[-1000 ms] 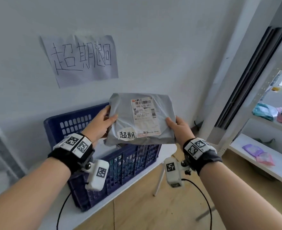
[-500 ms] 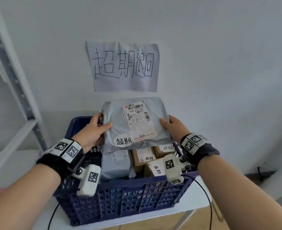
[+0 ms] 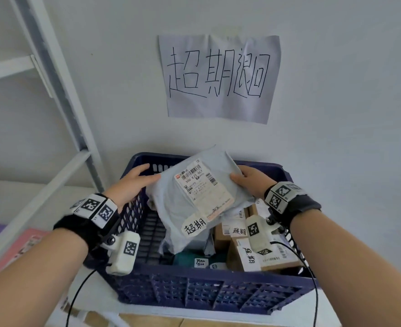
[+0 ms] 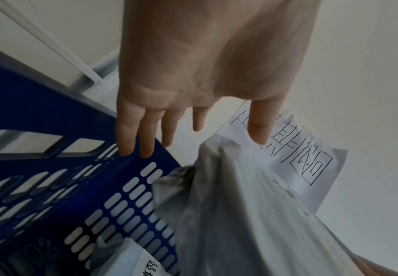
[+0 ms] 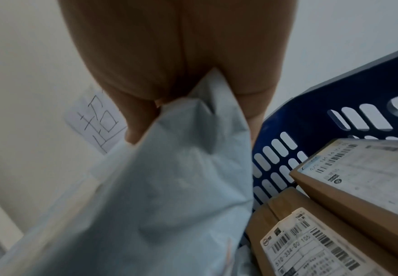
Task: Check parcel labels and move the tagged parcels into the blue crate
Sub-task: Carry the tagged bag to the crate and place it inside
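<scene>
A grey plastic parcel (image 3: 194,208) with a printed shipping label (image 3: 202,187) and a white handwritten tag (image 3: 194,227) hangs tilted over the blue crate (image 3: 206,293). Its lower end reaches down among the parcels inside. My right hand (image 3: 239,175) pinches the parcel's right edge (image 5: 169,186) between thumb and fingers. My left hand (image 3: 151,172) is at the parcel's left edge above the crate wall (image 4: 51,112). Its fingers (image 4: 146,145) are straight and spread, and only the thumb lies near the parcel's corner (image 4: 217,149).
Tagged brown boxes (image 3: 261,258) and a green parcel (image 3: 187,258) lie in the crate. The crate stands on a white table (image 3: 218,315) against the wall, under a handwritten paper sign (image 3: 218,79). A metal shelf frame (image 3: 60,90) with pink and purple parcels (image 3: 22,244) stands at the left.
The view swung left until the crate is centred. Both hands brought the parcel down from chest height into the crate, tilting it. My left fingers have straightened off it.
</scene>
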{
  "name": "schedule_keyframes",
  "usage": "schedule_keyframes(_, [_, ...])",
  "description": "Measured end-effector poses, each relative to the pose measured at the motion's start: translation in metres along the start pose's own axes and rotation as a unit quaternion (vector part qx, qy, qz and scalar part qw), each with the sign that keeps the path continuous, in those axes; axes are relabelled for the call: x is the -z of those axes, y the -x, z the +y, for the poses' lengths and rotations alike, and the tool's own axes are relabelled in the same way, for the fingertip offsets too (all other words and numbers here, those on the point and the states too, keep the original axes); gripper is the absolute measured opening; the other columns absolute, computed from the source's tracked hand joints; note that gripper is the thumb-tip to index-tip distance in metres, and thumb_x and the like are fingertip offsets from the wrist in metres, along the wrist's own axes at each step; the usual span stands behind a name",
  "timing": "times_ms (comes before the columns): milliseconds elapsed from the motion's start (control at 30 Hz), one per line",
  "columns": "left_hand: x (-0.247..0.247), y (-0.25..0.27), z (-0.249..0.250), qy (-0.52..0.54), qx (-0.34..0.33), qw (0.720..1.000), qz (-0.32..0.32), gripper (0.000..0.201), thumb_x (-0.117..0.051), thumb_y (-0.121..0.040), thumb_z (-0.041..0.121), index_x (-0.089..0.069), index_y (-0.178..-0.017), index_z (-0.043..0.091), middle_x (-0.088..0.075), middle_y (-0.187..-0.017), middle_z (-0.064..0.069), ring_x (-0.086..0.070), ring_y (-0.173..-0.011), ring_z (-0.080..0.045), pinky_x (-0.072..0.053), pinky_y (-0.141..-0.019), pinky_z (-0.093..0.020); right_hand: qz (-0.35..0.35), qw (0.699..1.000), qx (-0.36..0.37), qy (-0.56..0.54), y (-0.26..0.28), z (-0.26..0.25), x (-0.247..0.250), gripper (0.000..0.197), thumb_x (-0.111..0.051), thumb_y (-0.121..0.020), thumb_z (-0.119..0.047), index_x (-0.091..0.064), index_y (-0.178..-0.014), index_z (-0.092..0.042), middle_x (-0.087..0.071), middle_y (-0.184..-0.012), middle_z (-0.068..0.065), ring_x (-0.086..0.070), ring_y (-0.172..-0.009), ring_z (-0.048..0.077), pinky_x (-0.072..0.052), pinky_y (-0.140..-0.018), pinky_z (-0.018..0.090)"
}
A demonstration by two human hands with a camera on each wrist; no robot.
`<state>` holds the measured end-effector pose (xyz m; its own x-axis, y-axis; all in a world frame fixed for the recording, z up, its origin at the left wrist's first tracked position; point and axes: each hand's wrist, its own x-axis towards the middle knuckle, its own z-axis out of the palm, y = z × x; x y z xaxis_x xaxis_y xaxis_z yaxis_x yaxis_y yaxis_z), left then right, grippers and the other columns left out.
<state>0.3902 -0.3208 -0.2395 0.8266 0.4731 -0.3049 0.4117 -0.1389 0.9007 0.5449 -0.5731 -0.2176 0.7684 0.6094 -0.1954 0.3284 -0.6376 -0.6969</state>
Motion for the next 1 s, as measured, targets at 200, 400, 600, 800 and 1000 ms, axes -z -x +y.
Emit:
schedule_keyframes(200, [-0.013, -0.019, 0.004, -0.099, -0.017, 0.987, -0.123, 0.046, -0.05, -0.095, 0.045, -0.049, -0.136, 0.024, -0.055, -0.128, 0.01, -0.053, -0.105, -0.001, -0.044, -0.084, -0.02, -0.091, 0.993, 0.016, 0.068, -0.02, -0.014, -0.015, 0.025, -0.043, -0.101, -0.03, -0.055, -0.121, -0.022, -0.062, -0.11, 0.0, -0.059, -0.102, 0.019, -0.045, -0.096, 0.036])
schedule_keyframes(400, [-0.006, -0.057, -0.022, -0.17, 0.014, 0.972, -0.164, 0.101, -0.06, -0.054, 0.087, -0.052, -0.131, 0.023, -0.067, -0.118, 0.006, -0.064, -0.109, -0.015, -0.048, -0.101, -0.041, -0.136, 0.986, 0.007, 0.094, -0.039, -0.021, -0.029, 0.032, -0.04, -0.102, -0.027, -0.053, -0.129, -0.018, -0.063, -0.118, 0.004, -0.06, -0.109, 0.02, -0.044, -0.094, 0.03])
schedule_keyframes(600, [-0.015, -0.063, -0.016, -0.218, 0.05, 0.962, -0.155, 0.052, -0.04, -0.093, 0.059, -0.046, -0.126, 0.021, -0.062, -0.122, 0.003, -0.06, -0.112, -0.018, -0.044, -0.103, -0.036, -0.069, 0.996, -0.013, 0.048, -0.062, -0.005, -0.035, 0.039, -0.044, -0.1, -0.029, -0.048, -0.139, -0.023, -0.056, -0.136, 0.002, -0.052, -0.123, 0.02, -0.039, -0.107, 0.037])
schedule_keyframes(800, [-0.017, -0.088, -0.035, -0.138, 0.129, 0.974, -0.126, 0.043, -0.038, -0.099, 0.05, -0.048, -0.121, 0.014, -0.06, -0.121, -0.005, -0.057, -0.115, -0.029, -0.047, -0.097, -0.045, -0.014, 0.99, -0.127, 0.055, -0.078, 0.024, -0.046, 0.06, -0.058, -0.092, -0.032, -0.033, -0.145, -0.017, -0.051, -0.138, 0.009, -0.056, -0.117, 0.026, -0.048, -0.098, 0.036])
schedule_keyframes(1000, [-0.028, -0.128, -0.08, -0.108, 0.158, 0.973, -0.13, 0.059, -0.042, -0.095, 0.055, -0.049, -0.134, 0.011, -0.064, -0.123, -0.01, -0.062, -0.11, -0.031, -0.05, -0.096, -0.051, -0.132, 0.973, -0.19, 0.026, -0.083, 0.03, -0.074, 0.038, -0.054, -0.096, -0.022, -0.045, -0.132, -0.014, -0.059, -0.126, 0.012, -0.069, -0.095, 0.027, -0.06, -0.078, 0.038])
